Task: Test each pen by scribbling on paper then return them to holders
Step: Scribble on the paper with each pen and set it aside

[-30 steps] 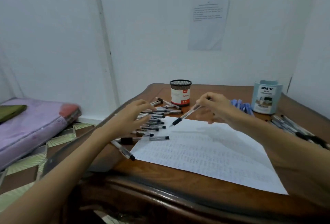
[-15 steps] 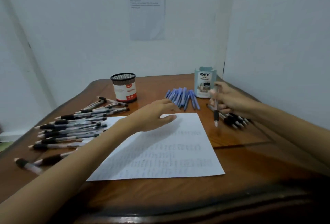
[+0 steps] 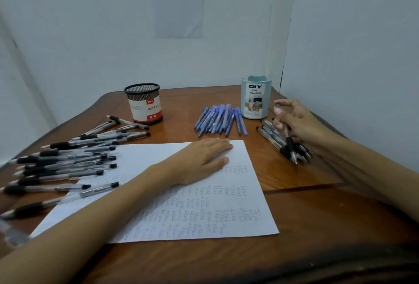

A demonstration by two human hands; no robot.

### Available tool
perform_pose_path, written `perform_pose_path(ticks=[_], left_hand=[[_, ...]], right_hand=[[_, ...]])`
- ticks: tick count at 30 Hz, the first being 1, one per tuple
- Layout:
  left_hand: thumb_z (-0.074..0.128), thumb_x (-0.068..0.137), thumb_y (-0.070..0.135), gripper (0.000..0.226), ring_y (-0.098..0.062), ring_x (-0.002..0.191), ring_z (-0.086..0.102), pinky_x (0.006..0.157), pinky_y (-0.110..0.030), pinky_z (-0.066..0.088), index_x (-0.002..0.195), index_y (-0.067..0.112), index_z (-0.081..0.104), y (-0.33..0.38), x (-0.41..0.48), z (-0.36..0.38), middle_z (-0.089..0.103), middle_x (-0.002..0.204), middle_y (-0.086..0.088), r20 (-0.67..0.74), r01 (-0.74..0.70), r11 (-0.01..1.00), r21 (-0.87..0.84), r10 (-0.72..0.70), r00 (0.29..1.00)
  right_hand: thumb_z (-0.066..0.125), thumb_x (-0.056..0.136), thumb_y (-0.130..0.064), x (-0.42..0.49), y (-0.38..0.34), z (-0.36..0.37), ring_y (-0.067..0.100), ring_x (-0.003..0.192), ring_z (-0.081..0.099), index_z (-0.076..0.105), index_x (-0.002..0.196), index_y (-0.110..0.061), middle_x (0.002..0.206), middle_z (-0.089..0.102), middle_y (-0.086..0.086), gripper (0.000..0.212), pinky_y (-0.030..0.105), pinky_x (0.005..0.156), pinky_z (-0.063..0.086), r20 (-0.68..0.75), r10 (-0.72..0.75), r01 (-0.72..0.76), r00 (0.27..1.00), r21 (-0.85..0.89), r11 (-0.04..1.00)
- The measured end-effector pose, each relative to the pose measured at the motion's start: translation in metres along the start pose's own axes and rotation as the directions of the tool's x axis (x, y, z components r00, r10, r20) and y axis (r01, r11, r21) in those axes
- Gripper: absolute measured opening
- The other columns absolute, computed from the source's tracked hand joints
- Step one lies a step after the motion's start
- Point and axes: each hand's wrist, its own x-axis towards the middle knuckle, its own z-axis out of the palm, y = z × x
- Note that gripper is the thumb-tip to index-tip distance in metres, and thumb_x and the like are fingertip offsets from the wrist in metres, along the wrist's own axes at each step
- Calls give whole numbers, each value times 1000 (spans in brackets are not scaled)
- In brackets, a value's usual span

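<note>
Seen from my head, my left hand lies flat with straight fingers on the far part of the scribbled paper in the middle of the counter. My right hand hovers with loosely curled fingers over the black-grip pens piled at the right, just beside the blue holder (I cannot tell whether it grips one).

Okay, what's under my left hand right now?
The left hand lies flat on the white paper, near its far edge, with rows of scribbles nearer you. The patch beneath the palm is covered, so any marks there cannot be seen.
</note>
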Motion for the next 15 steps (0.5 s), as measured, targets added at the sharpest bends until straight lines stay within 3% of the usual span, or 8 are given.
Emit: perform_pose_path(ticks=[5, 10, 12, 15], left_hand=[[28, 99, 43, 49, -5, 138, 23, 104, -17, 15, 145, 28, 27, 0, 0, -1, 26, 153, 8, 11, 2, 1000, 6, -2, 1000], [28, 99, 43, 48, -5, 136, 25, 102, -15, 16, 145, 28, 29, 3, -1, -4, 29, 151, 9, 11, 1, 999, 53, -1, 1000], [28, 99, 42, 48, -5, 136, 26, 102, -16, 17, 145, 28, 29, 4, -2, -5, 29, 151, 9, 12, -2, 998, 62, 2, 1000], [29, 100, 42, 47, -5, 136, 26, 104, -17, 19, 145, 27, 30, 5, -3, -6, 29, 151, 9, 18, -6, 998, 63, 4, 1000]], right_hand=[[37, 101, -20, -7, -3, 12, 2, 35, 37, 34, 128, -19, 63, 44, 1, 27, 13, 33, 28, 39, -24, 24, 999, 5, 1000], [54, 91, -16, -13, -12, 10, 3, 35, 34, 35, 128, -19, 66, 50, 2, 42, 13, 32, 27, 83, -60, 41, 995, 217, 975], [64, 81, -10, -15, -15, 7, 3, 36, 37, 42, 118, -17, 76, 53, 6, 44, 11, 33, 31, 115, -23, -10, 993, 271, 963], [64, 75, 4, -16, -14, 10, 3, 36, 41, 54, 92, -10, 78, 55, 6, 24, 8, 33, 34, 155, 86, -146, 984, 439, 887]])
